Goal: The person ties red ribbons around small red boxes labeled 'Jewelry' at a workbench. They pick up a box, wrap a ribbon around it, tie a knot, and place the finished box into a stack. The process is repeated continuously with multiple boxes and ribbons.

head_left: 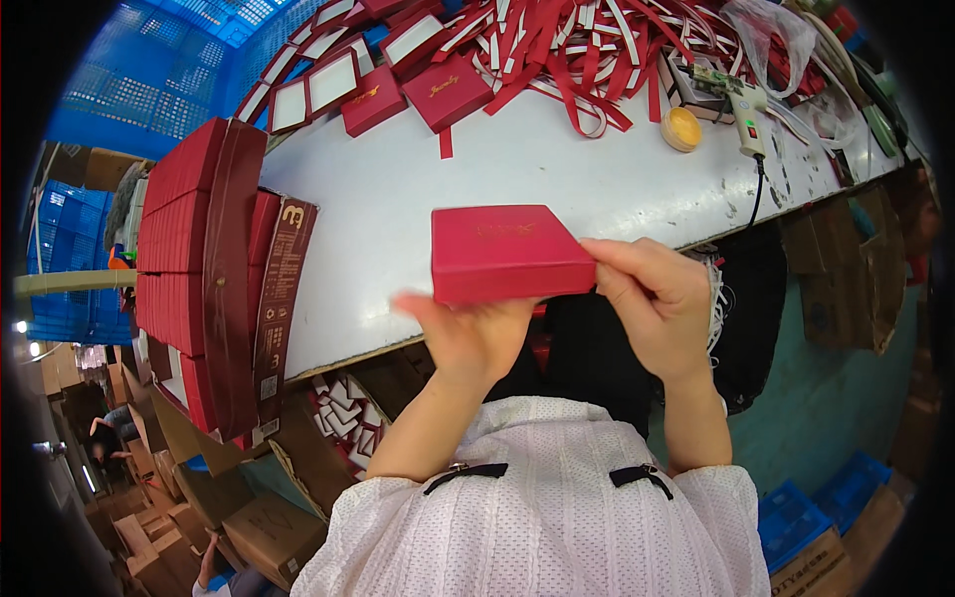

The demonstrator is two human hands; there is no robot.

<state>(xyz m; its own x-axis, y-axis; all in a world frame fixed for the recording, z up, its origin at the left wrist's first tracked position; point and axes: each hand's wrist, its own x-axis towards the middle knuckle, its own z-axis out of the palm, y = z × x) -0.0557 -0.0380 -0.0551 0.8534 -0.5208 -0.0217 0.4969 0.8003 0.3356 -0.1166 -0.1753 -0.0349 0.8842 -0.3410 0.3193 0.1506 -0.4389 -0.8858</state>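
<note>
A closed red gift box (509,251) with gold lettering on its lid is held level above the near edge of the white table, in front of my chest. My right hand (652,298) pinches its right corner between thumb and fingers. Beneath the box, my left hand (473,333) supports it from below. The left thumb sticks out to the side, slightly blurred, and the other left fingers are hidden by the box.
The white table (368,209) carries red boxes (448,92), a heap of red and white ribbons (582,60), a yellow round container (680,129) and a white corded device (746,117). A carton of stacked red boxes (179,239) stands left, near blue crates (129,99).
</note>
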